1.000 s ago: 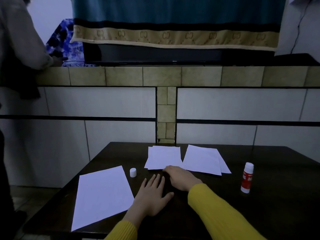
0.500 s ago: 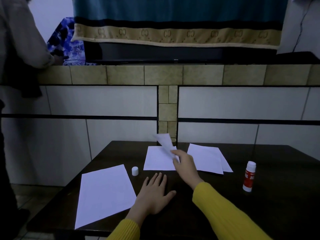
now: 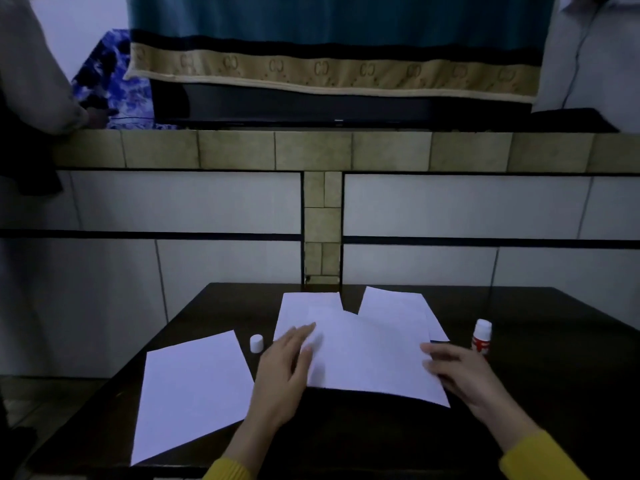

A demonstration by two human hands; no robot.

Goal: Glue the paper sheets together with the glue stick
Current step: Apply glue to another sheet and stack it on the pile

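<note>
Centrally, low in the frame, a white paper sheet [image 3: 370, 358] lies across the dark wooden bench [image 3: 554, 393], overlapping two other white sheets behind it: one [image 3: 298, 306] at its upper left and one [image 3: 394, 303] at its upper right. The left hand [image 3: 285, 368] lies flat with straight fingers on the left edge of the front sheet. The right hand [image 3: 460, 372] is at the sheet's right edge with fingers loosely extended; whether it pinches the paper cannot be told. Both wrists end in yellow knitted sleeves at the bottom of the frame. Just right of the right hand a red-and-white glue stick [image 3: 481, 339] stands upright with its cap off. A small white cap [image 3: 256, 342] stands left of the left hand, and beyond it, at lower left, a fourth white sheet [image 3: 194, 389] lies tilted on the bench. Behind the bench rises a white tiled wall with a beige tiled ledge [image 3: 311, 150]; above it hangs a teal cloth with a tan patterned border [image 3: 329, 69].
</note>
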